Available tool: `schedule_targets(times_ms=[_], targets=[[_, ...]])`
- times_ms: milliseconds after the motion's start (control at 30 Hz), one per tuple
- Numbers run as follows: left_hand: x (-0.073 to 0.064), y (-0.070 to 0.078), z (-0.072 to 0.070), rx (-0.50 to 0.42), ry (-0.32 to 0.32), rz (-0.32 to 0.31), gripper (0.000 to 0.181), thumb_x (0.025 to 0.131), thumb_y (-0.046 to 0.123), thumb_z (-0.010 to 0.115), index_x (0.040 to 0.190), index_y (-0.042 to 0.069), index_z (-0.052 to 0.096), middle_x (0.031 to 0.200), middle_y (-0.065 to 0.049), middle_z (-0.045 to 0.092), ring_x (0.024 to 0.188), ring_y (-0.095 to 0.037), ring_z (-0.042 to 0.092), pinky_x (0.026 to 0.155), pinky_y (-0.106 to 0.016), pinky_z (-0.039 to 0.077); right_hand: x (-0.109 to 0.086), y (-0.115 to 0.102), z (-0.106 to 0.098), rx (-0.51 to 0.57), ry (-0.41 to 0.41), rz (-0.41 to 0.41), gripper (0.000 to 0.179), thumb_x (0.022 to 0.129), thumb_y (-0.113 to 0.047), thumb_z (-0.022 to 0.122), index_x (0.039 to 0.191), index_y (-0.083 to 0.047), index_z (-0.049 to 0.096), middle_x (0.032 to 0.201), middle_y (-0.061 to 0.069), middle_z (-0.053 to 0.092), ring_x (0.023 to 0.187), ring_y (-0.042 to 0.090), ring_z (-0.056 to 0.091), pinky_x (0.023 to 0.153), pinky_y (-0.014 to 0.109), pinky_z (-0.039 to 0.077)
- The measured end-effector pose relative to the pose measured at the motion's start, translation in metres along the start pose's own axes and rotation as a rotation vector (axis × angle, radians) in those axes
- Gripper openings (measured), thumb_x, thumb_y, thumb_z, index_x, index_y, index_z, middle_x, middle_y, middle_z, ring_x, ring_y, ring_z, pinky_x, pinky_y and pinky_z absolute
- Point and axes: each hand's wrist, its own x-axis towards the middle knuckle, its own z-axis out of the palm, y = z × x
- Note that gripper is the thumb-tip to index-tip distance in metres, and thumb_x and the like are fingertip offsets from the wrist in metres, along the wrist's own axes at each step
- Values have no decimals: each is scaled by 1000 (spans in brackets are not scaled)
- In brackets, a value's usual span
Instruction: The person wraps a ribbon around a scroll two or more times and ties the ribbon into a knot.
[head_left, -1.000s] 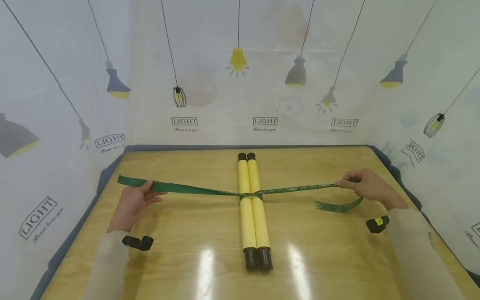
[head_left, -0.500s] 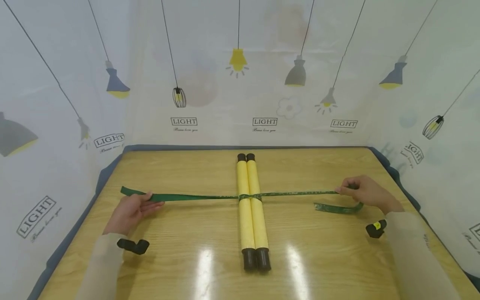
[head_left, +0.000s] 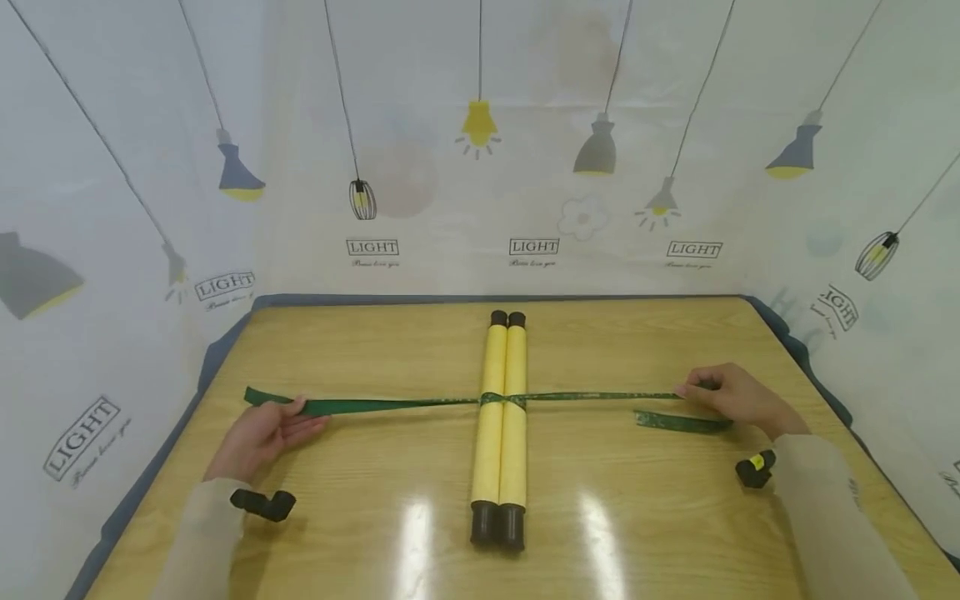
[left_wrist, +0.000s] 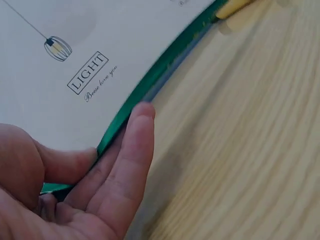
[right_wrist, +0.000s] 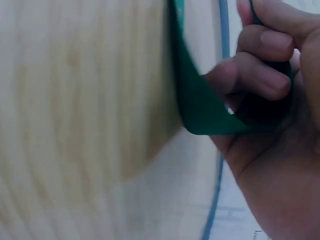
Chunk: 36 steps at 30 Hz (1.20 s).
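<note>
Left hand (head_left: 262, 433) pinches green strap (head_left: 345, 407) at left, right hand (head_left: 742, 400) pinches at right; seemingly cinching yellow rods (head_left: 513, 458); next move likely wants even pull.

Right hand (right_wrist: 275, 155) observed at the blue edge of the bench (right_wrist: 75, 100), fingers curled round a green ribbon (right_wrist: 202, 112), one length bending sharply beside the fingertips.

Soft, even light fills the head view, where two glare streaks (head_left: 414, 542) whiten the worktop (head_left: 375, 350) toward its near edge. The wrist views are dimmer: a soft shadow (left_wrist: 172, 172) falls beside the left fingers (left_wrist: 137, 150); the right is blurred.
</note>
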Motion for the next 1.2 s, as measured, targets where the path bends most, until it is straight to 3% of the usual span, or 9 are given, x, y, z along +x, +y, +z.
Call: schedule_targets(times_ms=[200, 400, 567, 700, 833, 967, 1033, 1100, 1200], targets=[[2, 2, -10, 115, -7, 35, 32, 108, 20, 54, 132, 0, 47, 99, -8, 77, 97, -19, 76, 96, -36, 59, -6, -2, -17, -41, 8, 33, 35, 100, -44, 65, 105, -11, 75, 71, 2, 55, 58, 16, 51, 58, 30, 45], [-3, 9, -34, 216, 73, 62, 29, 106, 27, 57, 126, 6, 51, 93, 2, 77, 89, -11, 75, 87, -30, 61, -20, 1, -53, -237, 145, 65, 42, 100, -51, 63, 112, -13, 74, 108, 12, 72, 82, 21, 62, 66, 32, 50], [-3, 12, -43, 330, 135, 98, 36, 105, 27, 61, 124, -2, 52, 84, 5, 75, 81, -7, 73, 79, -27, 62, -32, 8, -76, -324, 258, 109, 48, 103, -49, 59, 118, -4, 69, 115, 24, 69, 100, 38, 64, 75, 46, 52], [0, 11, -42, 610, 211, 163, 56, 104, 38, 60, 134, -10, 54, 82, 5, 72, 70, -7, 68, 68, -27, 61, -36, 13, -77, -307, 250, 133, 57, 105, -46, 54, 134, 3, 57, 137, 39, 52, 123, 58, 48, 91, 69, 44], [-5, 13, -30, 974, 373, 207, 78, 103, 54, 54, 144, -11, 47, 88, -11, 72, 72, -21, 66, 68, -36, 56, -38, 15, -69, -270, 231, 143, 63, 107, -46, 51, 144, 5, 47, 147, 40, 40, 129, 61, 40, 96, 73, 39], [-14, 16, -5, 1144, 482, 256, 74, 102, 56, 54, 135, -11, 51, 117, -32, 65, 97, -42, 64, 79, -49, 52, -37, 13, -59, -257, 255, 126, 61, 107, -45, 51, 141, 6, 49, 139, 37, 49, 120, 55, 50, 89, 65, 48], [-16, 17, 11, 1203, 497, 305, 70, 101, 55, 55, 126, -11, 54, 122, -33, 61, 98, -43, 62, 77, -50, 51, -34, 10, -54, -257, 264, 119, 59, 107, -44, 51, 138, 6, 51, 133, 35, 54, 116, 52, 55, 85, 61, 52], [-17, 16, 29, 1252, 494, 354, 62, 101, 52, 58, 116, -8, 58, 108, -28, 66, 84, -36, 63, 66, -43, 50, -31, 6, -49, -258, 256, 129, 58, 107, -45, 50, 136, 6, 52, 130, 34, 56, 113, 50, 58, 82, 57, 54], [-17, 12, 56, 1295, 420, 398, 53, 101, 50, 61, 103, -3, 62, 90, -18, 66, 70, -25, 59, 58, -34, 45, -26, -2, -42, -270, 241, 152, 59, 107, -47, 49, 133, 6, 54, 127, 34, 59, 110, 48, 61, 79, 53, 55]])
